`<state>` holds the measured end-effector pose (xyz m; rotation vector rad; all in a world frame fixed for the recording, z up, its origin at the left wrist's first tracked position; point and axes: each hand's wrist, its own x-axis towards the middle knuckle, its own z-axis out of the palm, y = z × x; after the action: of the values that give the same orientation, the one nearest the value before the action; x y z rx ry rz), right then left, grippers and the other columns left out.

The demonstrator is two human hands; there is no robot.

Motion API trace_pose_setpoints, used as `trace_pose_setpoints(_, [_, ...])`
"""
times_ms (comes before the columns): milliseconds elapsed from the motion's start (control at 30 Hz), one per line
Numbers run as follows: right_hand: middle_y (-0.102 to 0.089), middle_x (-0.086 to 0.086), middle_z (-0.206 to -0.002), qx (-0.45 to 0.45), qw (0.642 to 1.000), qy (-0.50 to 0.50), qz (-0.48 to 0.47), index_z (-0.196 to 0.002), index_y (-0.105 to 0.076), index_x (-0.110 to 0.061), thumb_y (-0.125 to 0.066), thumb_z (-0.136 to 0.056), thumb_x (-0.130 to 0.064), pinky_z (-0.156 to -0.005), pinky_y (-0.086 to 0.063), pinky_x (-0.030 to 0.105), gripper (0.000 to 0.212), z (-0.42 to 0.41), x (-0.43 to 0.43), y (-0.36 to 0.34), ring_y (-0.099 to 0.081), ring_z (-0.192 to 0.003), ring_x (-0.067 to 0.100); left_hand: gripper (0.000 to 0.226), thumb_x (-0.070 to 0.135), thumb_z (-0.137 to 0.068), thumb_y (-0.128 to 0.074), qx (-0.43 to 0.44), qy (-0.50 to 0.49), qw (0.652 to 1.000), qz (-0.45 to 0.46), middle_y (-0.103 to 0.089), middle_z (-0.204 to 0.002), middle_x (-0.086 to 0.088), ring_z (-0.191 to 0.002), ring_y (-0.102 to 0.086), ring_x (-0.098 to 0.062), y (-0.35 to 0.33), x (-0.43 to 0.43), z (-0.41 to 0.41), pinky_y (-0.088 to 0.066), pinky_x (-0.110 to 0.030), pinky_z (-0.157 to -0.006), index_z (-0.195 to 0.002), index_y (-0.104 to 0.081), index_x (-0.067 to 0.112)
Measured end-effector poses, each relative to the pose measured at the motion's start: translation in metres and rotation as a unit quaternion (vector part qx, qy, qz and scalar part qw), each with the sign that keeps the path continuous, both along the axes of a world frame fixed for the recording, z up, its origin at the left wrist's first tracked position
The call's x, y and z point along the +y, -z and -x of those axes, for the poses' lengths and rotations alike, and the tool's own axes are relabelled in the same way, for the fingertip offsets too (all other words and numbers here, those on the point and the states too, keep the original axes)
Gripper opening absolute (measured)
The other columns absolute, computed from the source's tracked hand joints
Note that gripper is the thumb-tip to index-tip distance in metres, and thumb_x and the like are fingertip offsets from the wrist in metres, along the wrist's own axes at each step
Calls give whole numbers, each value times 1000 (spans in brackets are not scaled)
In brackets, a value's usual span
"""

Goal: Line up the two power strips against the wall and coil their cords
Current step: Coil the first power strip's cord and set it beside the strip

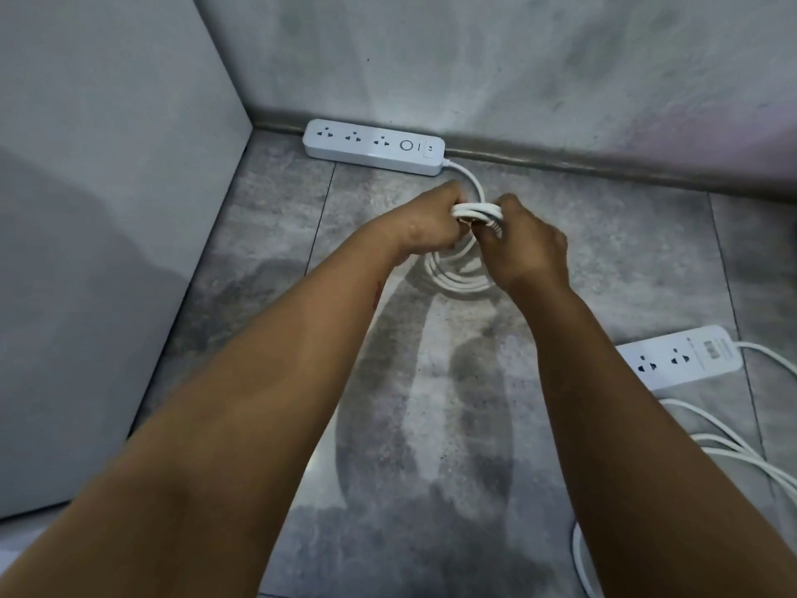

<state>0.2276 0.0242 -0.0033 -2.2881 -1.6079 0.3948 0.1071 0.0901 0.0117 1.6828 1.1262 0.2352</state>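
A white power strip (373, 146) lies flat along the far wall's baseboard, near the corner. Its white cord (457, 276) leaves the right end, curves down and forms a coil of several loops in front of it. My left hand (429, 226) and my right hand (524, 241) both grip the top of that coil, a bundle of strands showing between them. A second white power strip (685, 358) lies on the floor at the right, away from the wall, partly hidden by my right forearm. Its loose cord (742, 457) trails uncoiled toward the bottom right.
The grey tiled floor (267, 235) meets a grey wall (474, 58) at the back and a pale panel (108, 209) on the left, forming a corner. A dark baseboard (604, 168) runs along the back wall to the right.
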Motion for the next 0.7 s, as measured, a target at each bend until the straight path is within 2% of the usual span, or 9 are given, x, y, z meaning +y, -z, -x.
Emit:
trace_pose_setpoints(67, [-65, 10, -107, 33, 999, 20, 20, -116, -49, -14, -46, -100, -36, -77, -40, 36, 27, -1, 0, 1, -61, -100, 34, 17, 5, -91, -60, -40, -26, 999, 14, -61, -94, -6, -88, -58, -17, 1, 4, 0, -51, -36, -84, -87, -52, 20])
trace_pose_setpoints(100, [-64, 10, -109, 48, 998, 36, 28, -118, -49, -13, -45, -101, -37, -73, -38, 34, 30, -2, 0, 3, -61, -100, 34, 14, 7, -90, -62, -52, -37, 998, 20, -62, -94, -6, -87, -59, -16, 3, 6, 2, -50, -34, -83, -88, -56, 19])
trace_pose_setpoints(200, [-67, 11, -112, 104, 989, 105, 22, -120, -50, -10, -44, -100, -39, -76, -41, 34, 35, -3, 4, 11, -62, -103, 34, 3, 15, -93, -60, -57, -69, 993, 74, -63, -85, -5, -80, -59, -17, 14, 11, 7, -48, -33, -80, -91, -63, 15])
trace_pose_setpoints(267, [-68, 12, -112, 129, 982, 137, 15, -119, -50, -9, -44, -100, -40, -81, -43, 34, 37, -4, 7, 15, -63, -105, 34, 15, 25, -95, -60, -52, -87, 986, 132, -65, -89, -9, -82, -61, -20, 23, 12, 11, -51, -39, -87, -99, -64, 11])
trace_pose_setpoints(367, [-67, 14, -114, 166, 970, 176, 28, -119, -52, -6, -46, -100, -38, -84, -45, 32, 38, -1, 10, 19, -63, -106, 34, 19, 29, -96, -58, -90, -119, 974, 169, -65, -84, -6, -78, -62, -18, 29, 11, 10, -50, -33, -85, -93, -64, 11])
trace_pose_setpoints(433, [-69, 15, -109, 225, 950, 214, 18, -114, -56, -5, -48, -97, -39, -88, -53, 43, 39, 3, 13, 23, -66, -99, 36, 18, 27, -97, -57, -130, -147, 963, 186, -66, -77, -2, -72, -63, -15, 31, 10, 7, -51, -31, -82, -89, -64, 12])
trace_pose_setpoints(500, [-69, 17, -102, 274, 929, 247, 16, -108, -60, -4, -49, -92, -41, -82, -56, 50, 41, 7, 16, 29, -68, -92, 38, 18, 24, -98, -56, -159, -172, 952, 196, -67, -74, -2, -67, -64, -13, 31, 9, 4, -53, -30, -78, -92, -65, 10])
trace_pose_setpoints(633, [-68, 17, -90, 395, 870, 294, 23, -99, -61, -6, -51, -96, -30, -53, -54, 34, 26, 17, 18, 31, -67, -75, 33, 19, 19, -100, -52, -170, -214, 946, 174, -64, -74, -7, -64, -63, -16, 33, 10, -2, -54, -29, -69, -89, -63, 8])
trace_pose_setpoints(700, [-69, 19, -84, 443, 846, 295, 27, -102, -63, -5, -52, -96, -25, -53, -55, 35, 24, 21, 18, 34, -67, -66, 33, 23, 17, -101, -48, -162, -219, 951, 148, -61, -69, -7, -63, -62, -19, 35, 12, -6, -53, -32, -70, -84, -61, 11])
